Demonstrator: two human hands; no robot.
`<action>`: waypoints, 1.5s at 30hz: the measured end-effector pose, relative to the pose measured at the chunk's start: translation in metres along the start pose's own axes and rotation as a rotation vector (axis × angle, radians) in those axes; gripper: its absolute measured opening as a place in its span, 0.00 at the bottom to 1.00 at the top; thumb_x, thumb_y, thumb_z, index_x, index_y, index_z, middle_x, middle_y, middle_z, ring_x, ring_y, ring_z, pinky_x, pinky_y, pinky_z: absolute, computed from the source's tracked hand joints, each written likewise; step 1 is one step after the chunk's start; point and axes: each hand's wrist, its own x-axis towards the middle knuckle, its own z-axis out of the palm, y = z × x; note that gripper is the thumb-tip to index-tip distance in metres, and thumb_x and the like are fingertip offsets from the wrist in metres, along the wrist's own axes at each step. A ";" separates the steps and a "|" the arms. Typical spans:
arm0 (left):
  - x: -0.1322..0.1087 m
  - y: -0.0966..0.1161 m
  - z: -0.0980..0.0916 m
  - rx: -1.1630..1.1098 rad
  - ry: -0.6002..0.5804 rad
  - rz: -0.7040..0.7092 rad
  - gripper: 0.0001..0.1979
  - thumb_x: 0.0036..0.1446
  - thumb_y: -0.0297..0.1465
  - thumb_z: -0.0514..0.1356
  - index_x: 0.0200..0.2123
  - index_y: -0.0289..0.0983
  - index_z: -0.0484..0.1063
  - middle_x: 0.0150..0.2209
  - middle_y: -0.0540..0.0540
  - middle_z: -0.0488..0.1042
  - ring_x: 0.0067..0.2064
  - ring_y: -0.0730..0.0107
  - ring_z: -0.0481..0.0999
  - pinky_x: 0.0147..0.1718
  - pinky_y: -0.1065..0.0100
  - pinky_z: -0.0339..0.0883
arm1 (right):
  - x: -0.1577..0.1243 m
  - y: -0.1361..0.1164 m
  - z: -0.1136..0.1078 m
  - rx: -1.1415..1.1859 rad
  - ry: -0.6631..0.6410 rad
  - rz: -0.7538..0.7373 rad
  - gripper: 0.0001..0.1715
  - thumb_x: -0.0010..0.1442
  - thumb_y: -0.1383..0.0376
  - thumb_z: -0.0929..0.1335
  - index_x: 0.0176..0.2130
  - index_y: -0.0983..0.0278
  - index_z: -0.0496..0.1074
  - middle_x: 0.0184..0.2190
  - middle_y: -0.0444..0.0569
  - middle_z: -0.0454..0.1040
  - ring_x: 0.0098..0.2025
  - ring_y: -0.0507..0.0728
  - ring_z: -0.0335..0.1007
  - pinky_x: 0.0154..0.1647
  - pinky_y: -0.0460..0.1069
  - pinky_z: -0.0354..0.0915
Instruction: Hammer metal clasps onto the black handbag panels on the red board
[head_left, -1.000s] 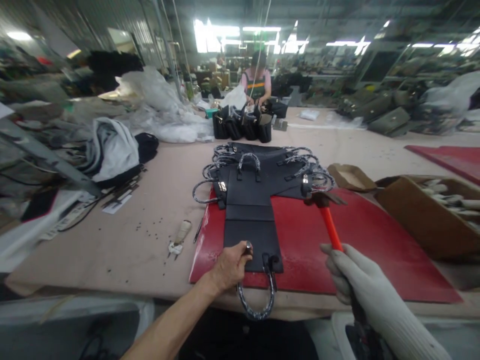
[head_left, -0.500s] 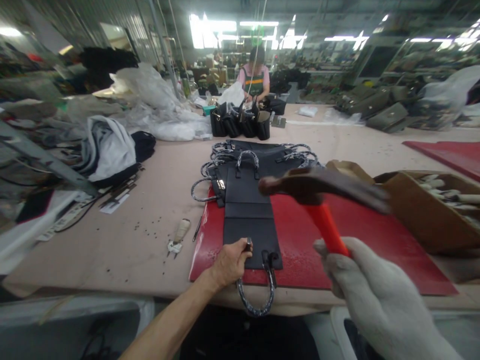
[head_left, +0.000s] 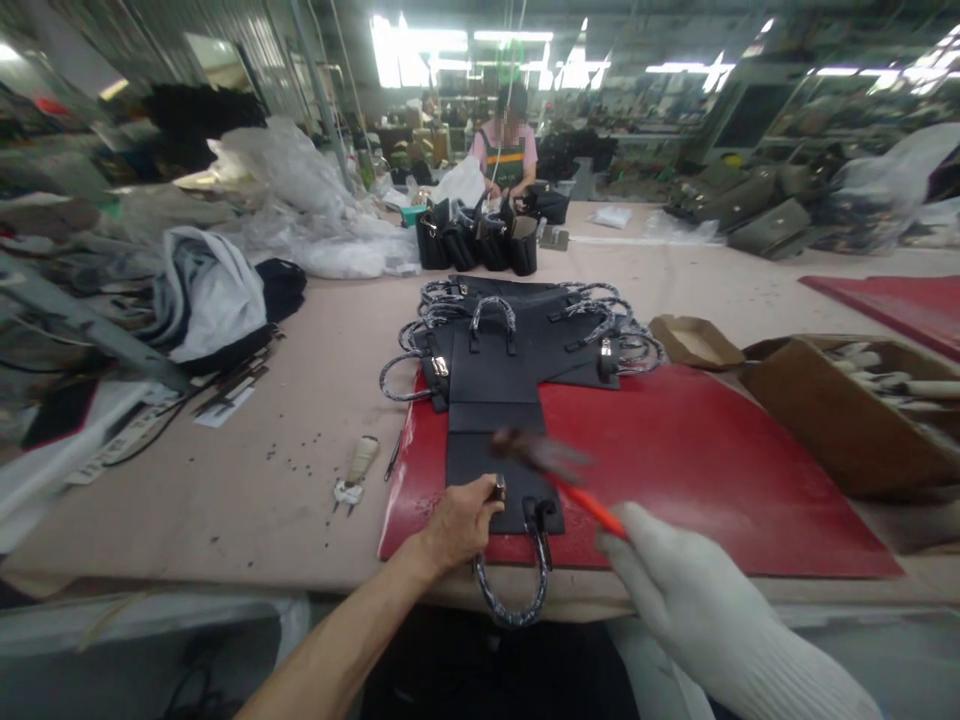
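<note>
My bare left hand (head_left: pixel 459 522) is closed round a short metal punch (head_left: pixel 499 486), whose shiny top sticks up above the fingers; its lower end is hidden. It stands over a flat black bag panel (head_left: pixel 495 412) near the panel's front edge. A plastic-wrapped handle loop (head_left: pixel 513 616) hangs from that edge past the table. In a white knitted glove, my right hand (head_left: pixel 679 575) grips a hammer (head_left: pixel 596 506) by its red handle. The blurred hammer head is above the panel, slightly above and right of the punch in view. Under the panel lies a red board (head_left: pixel 697 460).
More black bag panels with wrapped handles (head_left: pixel 600 320) lie behind. Pincers (head_left: pixel 358 475) rest to the left. A cardboard box of white pieces (head_left: pixel 847 430) stands right, beside a small carton (head_left: pixel 694 342). Across the table, a person (head_left: pixel 507 150) works behind black bags (head_left: pixel 480 240).
My right hand has swung the hammer down and to the left, bringing its head close to the punch. My left hand and the panel stay almost where they were.
</note>
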 end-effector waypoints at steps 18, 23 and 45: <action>-0.003 0.017 -0.013 -0.033 0.082 -0.026 0.08 0.65 0.26 0.58 0.45 0.38 0.74 0.41 0.45 0.80 0.43 0.65 0.81 0.44 0.67 0.75 | 0.023 0.058 0.108 -0.197 -0.483 0.744 0.21 0.66 0.48 0.70 0.44 0.63 0.70 0.33 0.53 0.76 0.36 0.65 0.77 0.28 0.51 0.53; -0.003 0.018 -0.012 -0.043 0.105 -0.023 0.06 0.64 0.25 0.60 0.44 0.37 0.75 0.40 0.46 0.79 0.42 0.67 0.80 0.44 0.69 0.75 | 0.031 0.068 0.109 -0.114 -0.526 0.751 0.20 0.62 0.47 0.72 0.38 0.61 0.71 0.31 0.51 0.75 0.35 0.63 0.75 0.28 0.51 0.54; -0.008 0.009 -0.014 -0.042 0.132 0.037 0.05 0.65 0.26 0.60 0.42 0.37 0.76 0.41 0.44 0.84 0.44 0.64 0.85 0.46 0.66 0.82 | 0.039 0.071 0.110 -0.172 -0.615 0.825 0.24 0.61 0.44 0.74 0.38 0.61 0.72 0.32 0.51 0.74 0.33 0.64 0.73 0.28 0.52 0.57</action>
